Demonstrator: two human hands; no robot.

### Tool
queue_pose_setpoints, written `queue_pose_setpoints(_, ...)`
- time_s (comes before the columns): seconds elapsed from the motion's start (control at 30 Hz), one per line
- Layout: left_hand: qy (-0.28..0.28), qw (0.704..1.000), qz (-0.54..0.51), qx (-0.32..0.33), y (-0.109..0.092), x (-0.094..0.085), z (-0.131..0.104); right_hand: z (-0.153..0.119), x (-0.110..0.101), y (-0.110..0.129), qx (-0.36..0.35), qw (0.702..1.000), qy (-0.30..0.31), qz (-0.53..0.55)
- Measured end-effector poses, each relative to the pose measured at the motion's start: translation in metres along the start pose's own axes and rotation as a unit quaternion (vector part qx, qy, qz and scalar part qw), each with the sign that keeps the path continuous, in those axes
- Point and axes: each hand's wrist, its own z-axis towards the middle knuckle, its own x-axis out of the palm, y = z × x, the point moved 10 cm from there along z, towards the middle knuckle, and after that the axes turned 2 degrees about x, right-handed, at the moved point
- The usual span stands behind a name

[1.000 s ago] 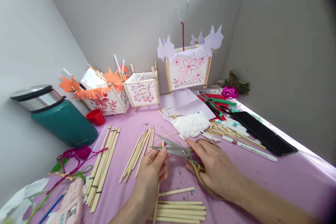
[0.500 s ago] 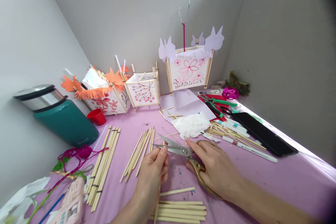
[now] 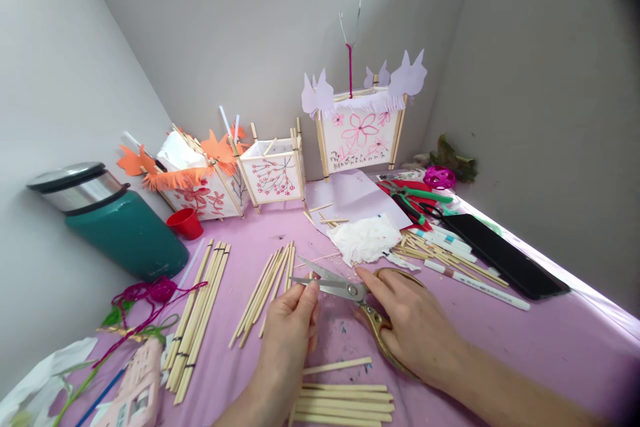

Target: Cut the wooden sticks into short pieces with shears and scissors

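Pinched in my left hand (image 3: 293,320) is a thin wooden stick, its top end showing between the blades of the scissors (image 3: 353,290). My right hand (image 3: 417,320) is wrapped round the gold handles, and the blades are parted, pointing left. Several cut sticks (image 3: 345,404) lie side by side below my hands, with a single stick (image 3: 337,366) just above them. Left of my left hand is a loose bundle of sticks (image 3: 263,290). Crumpled white tissue (image 3: 364,239) lies beyond the blades.
Paper lanterns (image 3: 363,133) stand at the back. On the left are a teal bottle (image 3: 127,233), a red cup (image 3: 185,223), yarn (image 3: 161,289), marked sticks (image 3: 200,320) and a pink glue gun (image 3: 136,387). Pliers (image 3: 417,195), markers (image 3: 475,283) and a black tray-like object (image 3: 505,255) lie right.
The stick's top end between the blades sits slightly further left and lower. My hands and the scissors have otherwise barely moved.
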Motion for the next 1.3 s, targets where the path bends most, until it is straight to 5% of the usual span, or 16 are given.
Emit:
queue_pose_setpoints(0.37, -0.025, 0.999, 0.022, -0.016, -0.001, -0.003, -0.004, -0.001, -0.005, 0.001, 0.004, 0.999, -0.032, -0.021)
queue_pose_setpoints(0.73, 0.014, 0.999, -0.053, -0.004, -0.002, 0.006, -0.002, -0.003, 0.004, 0.0, 0.003, 1.0, 0.01, 0.008)
queue_pose_setpoints(1.3, -0.037, 0.998, 0.042, 0.001, -0.003, -0.004, -0.003, -0.004, -0.002, 0.001, 0.005, 1.0, -0.024, -0.011)
